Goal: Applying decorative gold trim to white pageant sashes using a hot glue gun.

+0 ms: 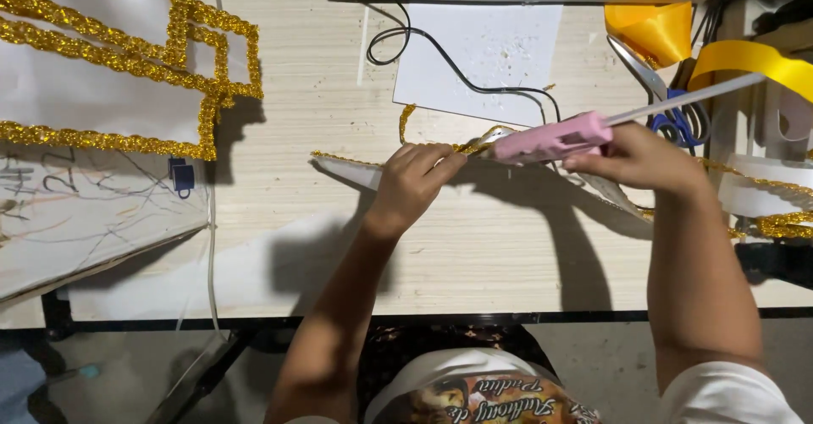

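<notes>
My right hand (635, 160) is closed around the pink glue gun (555, 138). My left hand (412, 178) pinches the thin white card (356, 172) at its gold glitter trim (474, 144). The card looks light and bendy, so holding near the edge seems best.

Over a pale wooden table (339, 246), the right hand (637, 156) grips a pink glue gun (555, 138) whose nozzle meets a white cut-out piece (360, 172) edged with gold trim (474, 143), pinched by the left hand (412, 178). Scissors (669, 102) and yellow ribbon (656, 30) lie beyond, and a white board (85, 94) with gold glitter borders lies at left.
</notes>
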